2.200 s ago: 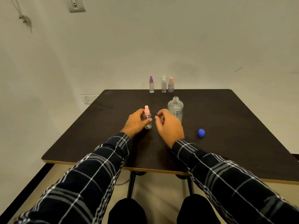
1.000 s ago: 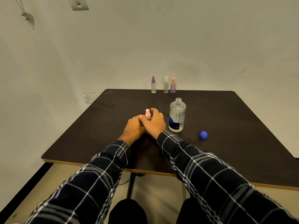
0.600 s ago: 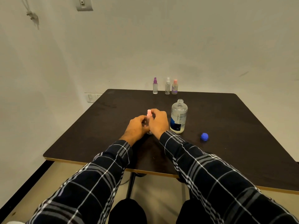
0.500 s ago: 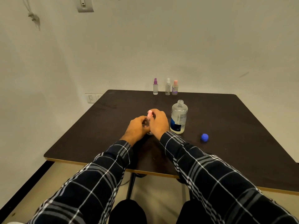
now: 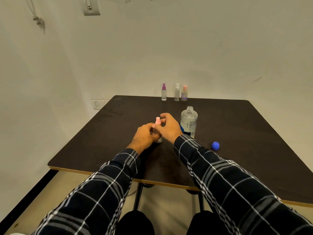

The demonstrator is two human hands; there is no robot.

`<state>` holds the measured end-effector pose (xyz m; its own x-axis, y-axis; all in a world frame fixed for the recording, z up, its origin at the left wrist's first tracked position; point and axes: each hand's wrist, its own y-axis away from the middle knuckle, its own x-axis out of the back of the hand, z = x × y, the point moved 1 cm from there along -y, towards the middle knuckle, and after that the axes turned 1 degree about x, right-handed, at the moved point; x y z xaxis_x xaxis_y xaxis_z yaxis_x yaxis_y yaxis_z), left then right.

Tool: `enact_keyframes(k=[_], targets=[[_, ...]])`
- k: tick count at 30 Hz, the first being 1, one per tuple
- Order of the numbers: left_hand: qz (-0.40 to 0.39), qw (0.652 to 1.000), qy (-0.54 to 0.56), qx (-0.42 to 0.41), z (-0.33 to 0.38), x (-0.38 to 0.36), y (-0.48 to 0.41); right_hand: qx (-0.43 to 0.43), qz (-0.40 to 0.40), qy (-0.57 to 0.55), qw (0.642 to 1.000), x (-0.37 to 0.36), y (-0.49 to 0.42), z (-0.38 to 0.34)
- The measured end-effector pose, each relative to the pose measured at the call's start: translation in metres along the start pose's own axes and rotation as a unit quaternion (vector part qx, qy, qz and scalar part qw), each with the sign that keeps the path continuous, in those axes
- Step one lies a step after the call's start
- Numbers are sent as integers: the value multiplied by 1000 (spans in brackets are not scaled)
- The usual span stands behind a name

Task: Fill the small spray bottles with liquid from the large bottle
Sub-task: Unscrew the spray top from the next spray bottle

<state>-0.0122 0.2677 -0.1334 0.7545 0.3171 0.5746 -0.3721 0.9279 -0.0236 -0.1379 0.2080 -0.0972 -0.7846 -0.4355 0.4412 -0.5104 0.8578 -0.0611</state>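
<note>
head view: the small spray bottle (image 5: 157, 120) stands upright near the middle of the dark table (image 5: 254, 133), the left hand (image 5: 145, 135) curled round its clear body, the right hand (image 5: 168, 127) pinching its pink top with thumb and fingertips. the uncapped large bottle (image 5: 188, 122) stands just right of the hands, a blue cap (image 5: 215, 145) lying apart to its right; three more spray bottles (image 5: 176, 93) line the far edge.

Obstacles sitting right
Large bottle (image 5: 188, 122) is standing at right hand's (image 5: 167, 128) 3 o'clock, blue cap (image 5: 215, 145) at 4; table (image 5: 144, 107) lying bare toward 12.
</note>
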Motion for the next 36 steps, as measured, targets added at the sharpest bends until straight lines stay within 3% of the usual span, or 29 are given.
enact_keyframes(k=[7, 11, 16, 18, 23, 27, 32, 34, 36], targets=[[9, 1000, 0, -7, 2, -1, 2, 6, 81, 98, 992, -8, -4, 0], [16, 1000, -6, -13, 5, -1, 4, 107, 125, 54, 985, 4, 3, -16], [30, 999, -23, -21, 5, -2, 4, 248, 230, 61, 939, 24, 26, -23], [30, 999, -29, -14, 5, -3, 3, 279, 230, 78, 929, 30, 36, -17], [43, 997, -61, -20, 4, -5, 2, 198, 107, 253, 941, 26, 48, 10], [64, 994, -86, -25, 6, -7, 2, 116, 25, 402, 908, 13, 60, 23], [65, 993, -94, -22, 6, -8, 2, 34, -99, 429, 897, 17, 60, 24], [68, 993, -96, -19, 6, -8, 3, 33, -82, 429, 899, 24, 62, 23], [66, 993, -94, -9, 7, -9, 3, 53, 24, 395, 917, 33, 65, 27]])
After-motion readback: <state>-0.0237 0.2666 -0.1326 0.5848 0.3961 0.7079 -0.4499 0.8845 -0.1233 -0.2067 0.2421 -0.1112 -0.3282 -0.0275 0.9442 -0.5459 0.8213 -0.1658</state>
